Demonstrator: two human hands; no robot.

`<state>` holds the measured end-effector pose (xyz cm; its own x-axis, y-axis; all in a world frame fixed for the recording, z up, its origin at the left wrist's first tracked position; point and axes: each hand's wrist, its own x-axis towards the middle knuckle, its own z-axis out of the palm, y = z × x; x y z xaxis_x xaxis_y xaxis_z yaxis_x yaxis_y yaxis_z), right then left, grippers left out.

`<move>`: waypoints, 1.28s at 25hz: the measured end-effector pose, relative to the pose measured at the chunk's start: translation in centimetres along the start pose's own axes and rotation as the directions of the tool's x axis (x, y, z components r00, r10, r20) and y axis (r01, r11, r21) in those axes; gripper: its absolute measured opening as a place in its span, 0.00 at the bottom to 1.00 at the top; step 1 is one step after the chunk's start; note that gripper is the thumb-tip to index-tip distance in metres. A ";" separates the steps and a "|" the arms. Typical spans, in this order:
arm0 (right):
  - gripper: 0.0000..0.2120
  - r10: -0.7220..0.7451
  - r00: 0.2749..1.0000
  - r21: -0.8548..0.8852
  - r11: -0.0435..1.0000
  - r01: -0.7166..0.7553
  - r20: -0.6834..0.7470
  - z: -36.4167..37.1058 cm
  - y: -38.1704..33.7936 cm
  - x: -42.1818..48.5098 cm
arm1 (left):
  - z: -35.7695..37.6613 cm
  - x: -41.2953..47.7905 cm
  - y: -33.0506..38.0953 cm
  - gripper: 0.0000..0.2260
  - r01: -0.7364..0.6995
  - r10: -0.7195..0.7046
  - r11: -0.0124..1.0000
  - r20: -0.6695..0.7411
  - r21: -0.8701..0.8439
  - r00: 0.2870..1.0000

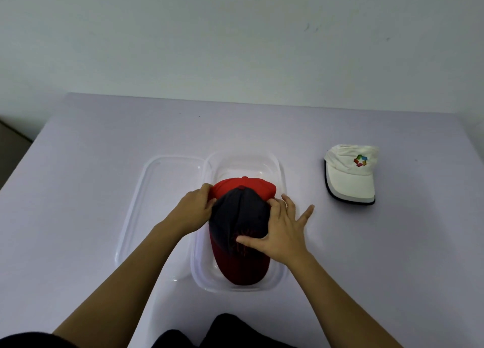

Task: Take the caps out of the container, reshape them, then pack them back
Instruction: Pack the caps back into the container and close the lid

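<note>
A clear plastic container (pixel 243 161) stands at the table's middle. Inside it a dark navy cap with a red brim (pixel 239 224) lies on top of a red cap (pixel 245 186), its brim pointing toward me. My left hand (pixel 195 209) grips the left side of the navy cap's crown, fingers touching the red cap's edge. My right hand (pixel 281 230) presses on the navy cap's right side, thumb across its front panel, outer fingers spread over the container's rim. A white cap (pixel 351 173) with a coloured logo lies apart on the table to the right.
The container's clear lid (pixel 157 190) lies flat on the table, touching the container's left side. The lavender table (pixel 366 256) ends at a pale wall behind. A dark shape (pixel 225 329) shows at the near edge.
</note>
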<state>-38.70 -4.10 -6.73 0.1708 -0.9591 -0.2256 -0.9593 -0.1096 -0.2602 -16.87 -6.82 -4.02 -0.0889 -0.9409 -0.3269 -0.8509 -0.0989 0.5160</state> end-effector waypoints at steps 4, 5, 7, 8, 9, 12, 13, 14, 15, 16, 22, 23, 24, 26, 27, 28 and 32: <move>0.59 0.034 0.999 0.031 0.999 -0.035 0.033 -0.1 -0.2 0.0 | -1.7 0.8 0.0 0.35 0.087 -0.052 0.990 0.294 -0.108 0.954; 0.59 0.030 0.999 0.033 0.999 -0.031 0.039 -0.2 -0.2 0.0 | -2.3 0.9 -0.1 0.38 0.156 -0.079 0.970 0.366 -0.185 0.927; 0.59 0.029 0.998 0.019 0.999 -0.030 0.051 -0.2 -0.2 0.1 | -2.8 0.8 0.0 0.40 0.212 -0.085 0.944 0.436 -0.252 0.896; 0.58 0.029 0.998 0.005 1.000 -0.029 0.052 -0.2 -0.1 0.2 | -2.6 0.9 0.1 0.40 0.183 -0.085 0.962 0.413 -0.202 0.907; 0.58 0.028 0.998 -0.013 1.000 -0.027 0.050 -0.1 -0.1 0.3 | -2.1 0.9 0.1 0.39 0.136 -0.081 0.983 0.371 -0.124 0.925; 0.56 0.015 0.998 -0.063 0.998 -0.011 0.056 -0.2 -0.4 0.5 | -0.7 0.9 0.9 0.34 0.002 -0.019 0.998 0.273 0.065 0.962; 0.56 0.011 0.998 -0.063 0.998 -0.007 0.069 -0.3 -0.4 0.6 | -0.4 0.8 1.1 0.33 -0.008 -0.022 0.993 0.257 0.115 0.966; 0.55 0.007 0.997 -0.056 0.998 -0.002 0.081 -0.4 -0.5 0.6 | -0.3 0.7 1.3 0.31 0.000 -0.037 0.989 0.249 0.149 0.968; 0.53 -0.002 0.996 -0.040 0.999 0.006 0.084 -0.7 -0.6 0.7 | -0.2 0.6 1.4 0.29 0.011 -0.049 0.987 0.241 0.159 0.969; 0.50 -0.014 0.998 -0.013 1.000 0.015 0.069 -1.1 -0.7 0.8 | -0.2 0.6 1.5 0.27 0.016 -0.049 0.990 0.233 0.142 0.971; 0.20 0.064 0.997 0.058 0.996 -0.066 0.030 -3.9 -1.0 2.6 | -0.5 0.5 2.3 0.12 0.095 -0.079 0.987 0.125 -0.132 0.989; 0.20 0.052 0.996 0.085 0.995 -0.059 0.079 -4.3 -0.9 2.9 | -0.8 0.6 2.2 0.12 0.122 -0.100 0.978 0.135 -0.167 0.986; 0.19 0.042 0.988 0.148 0.987 -0.065 0.150 -4.7 -0.9 3.2 | -1.0 0.7 2.1 0.12 0.142 -0.113 0.969 0.151 -0.199 0.982; 0.16 0.061 0.944 0.346 0.921 -0.178 0.324 -5.1 -0.7 3.9 | -1.4 0.7 1.8 0.10 0.209 -0.149 0.924 0.202 -0.319 0.968; 0.14 0.088 0.912 0.442 0.853 -0.276 0.400 -5.3 -0.6 4.2 | -1.4 0.8 1.7 0.09 0.248 -0.166 0.886 0.230 -0.391 0.959; 0.13 0.114 0.886 0.505 0.786 -0.357 0.449 -5.5 -0.6 4.2 | -1.4 0.8 1.6 0.08 0.274 -0.180 0.854 0.244 -0.442 0.953; 0.19 0.152 0.896 0.521 0.768 -0.373 0.418 -5.6 -0.7 3.8 | -0.7 0.9 1.2 0.09 0.264 -0.218 0.884 0.160 -0.386 0.963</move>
<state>-38.59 -9.10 -2.17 0.1015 -0.7665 -0.6342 -0.6831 0.4097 -0.6046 -17.59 -7.98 -3.10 0.0164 -0.8324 -0.5540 -0.5758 -0.4608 0.6754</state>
